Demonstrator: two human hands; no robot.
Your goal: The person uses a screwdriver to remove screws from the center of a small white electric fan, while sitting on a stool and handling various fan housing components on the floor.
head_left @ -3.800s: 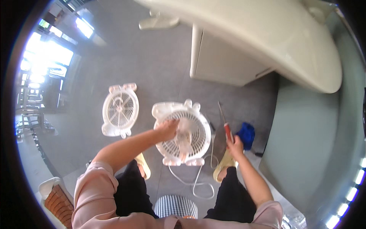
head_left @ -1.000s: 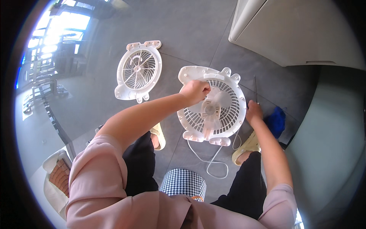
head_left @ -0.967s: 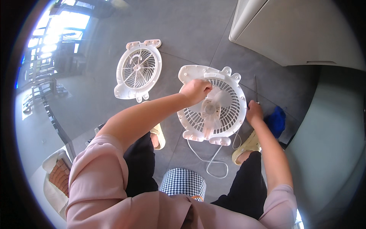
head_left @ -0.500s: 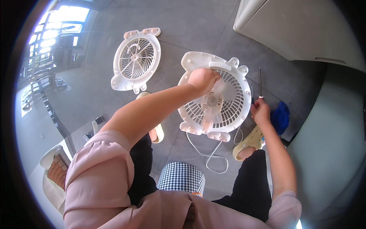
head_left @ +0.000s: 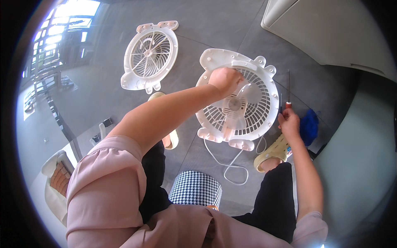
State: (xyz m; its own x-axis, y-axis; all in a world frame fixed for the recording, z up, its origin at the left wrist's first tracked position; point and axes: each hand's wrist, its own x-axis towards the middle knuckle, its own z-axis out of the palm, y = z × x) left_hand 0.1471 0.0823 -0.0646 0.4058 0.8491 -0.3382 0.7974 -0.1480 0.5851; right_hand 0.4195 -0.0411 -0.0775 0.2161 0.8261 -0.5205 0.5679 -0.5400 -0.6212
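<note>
A white fan housing (head_left: 273, 111) with a round slotted grille lies on the floor in front of me. Its translucent fan blades (head_left: 251, 93) surround a centre hub. My left hand (head_left: 226, 80) is closed over the upper left of the grille, beside the blades; what its fingers hold is hidden. To the right of the housing, my right hand (head_left: 289, 123) has its fingers closed at the end of a screwdriver's red handle (head_left: 288, 105). The screwdriver's thin shaft points away from me. A second, dark-handled tool (head_left: 281, 102) lies between it and the housing.
A matching white fan cover (head_left: 127, 66) lies at the far left. White cord (head_left: 225, 165) loops near the housing. A blue cloth or bag (head_left: 309, 128) is beside my right hand. Near me stands a houndstooth stool (head_left: 194, 188); a pale cabinet (head_left: 322, 37) is at the far right.
My right hand has drawn slightly back along the screwdriver, showing more of its red handle. My left hand stays closed over the grille. The whole view has shifted a little.
</note>
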